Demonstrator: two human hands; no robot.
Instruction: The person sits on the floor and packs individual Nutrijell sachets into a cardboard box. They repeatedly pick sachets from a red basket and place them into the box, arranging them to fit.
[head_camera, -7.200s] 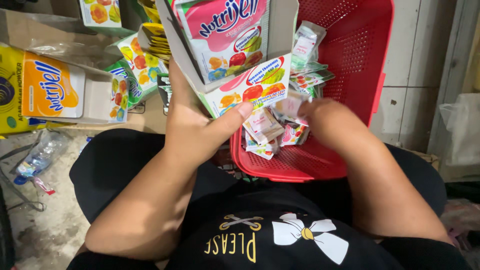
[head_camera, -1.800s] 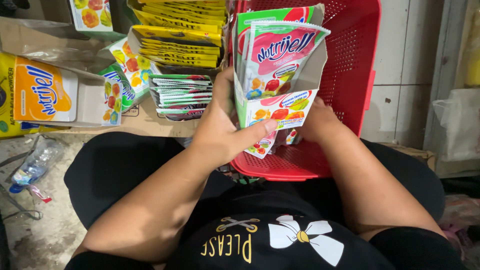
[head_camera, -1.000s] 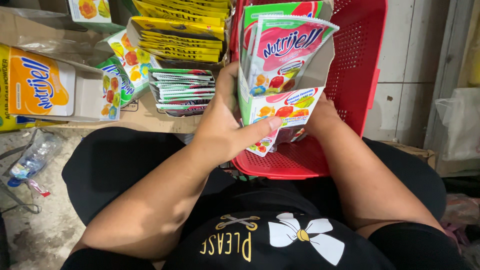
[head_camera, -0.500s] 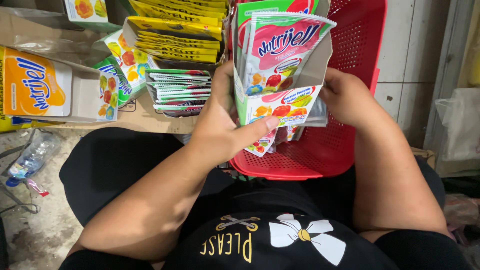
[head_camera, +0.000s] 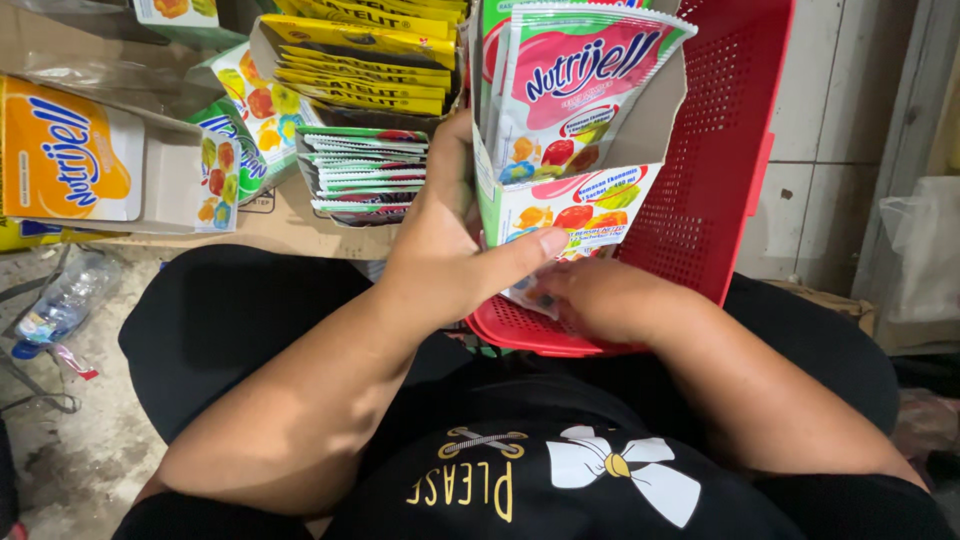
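I see my left hand (head_camera: 450, 265) clamped on the open display carton (head_camera: 585, 165), upright over the red basket (head_camera: 725, 150) so its sachets (head_camera: 575, 85) stay stacked. My right hand (head_camera: 600, 300) reaches beneath it; whether its fingers are curled or spread I cannot tell.

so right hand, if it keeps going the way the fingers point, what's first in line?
Probably the loose sachet at the near end of the red basket, just beyond the right hand. Depth is unclear; the fingertips may already touch it.

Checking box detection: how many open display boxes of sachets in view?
4: white box held in left hand; orange-fronted box far left; yellow-sachet box top centre; green-sachet box below it. More may be cropped.
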